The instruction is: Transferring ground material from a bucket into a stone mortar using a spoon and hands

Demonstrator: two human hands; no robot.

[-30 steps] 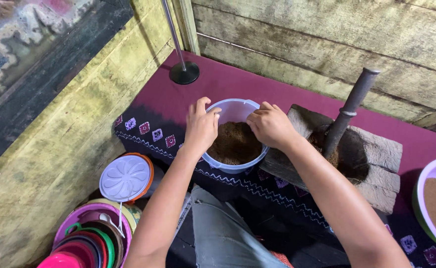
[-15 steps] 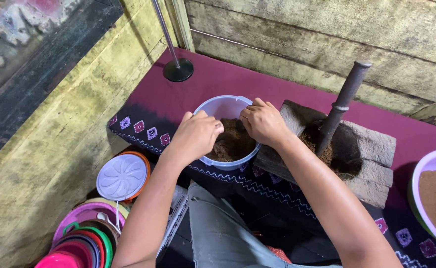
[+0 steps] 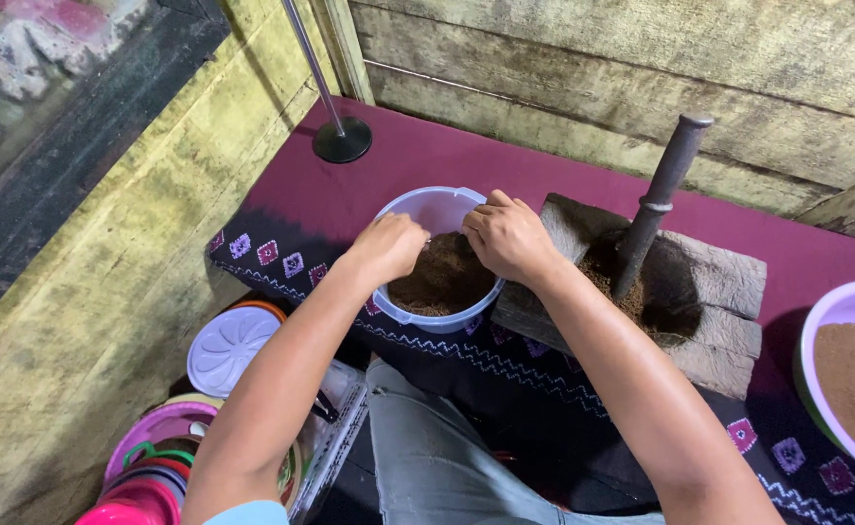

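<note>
At centre frame both hands crowd the pale plastic bucket (image 3: 437,255), leaving little of its mouth free. Just right, the grey stone mortar block (image 3: 709,292) and its slanting dark pestle (image 3: 656,209) bar sideways passage. Bare maroon cloth (image 3: 447,156) lies open behind, toward the black round stand base (image 3: 341,141) at upper left.

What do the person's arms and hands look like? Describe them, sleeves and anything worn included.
Both arms are bare from above the elbow down. The left hand and right hand show no gloves, rings or watch. A pale blue short sleeve edges the left upper arm.
</note>
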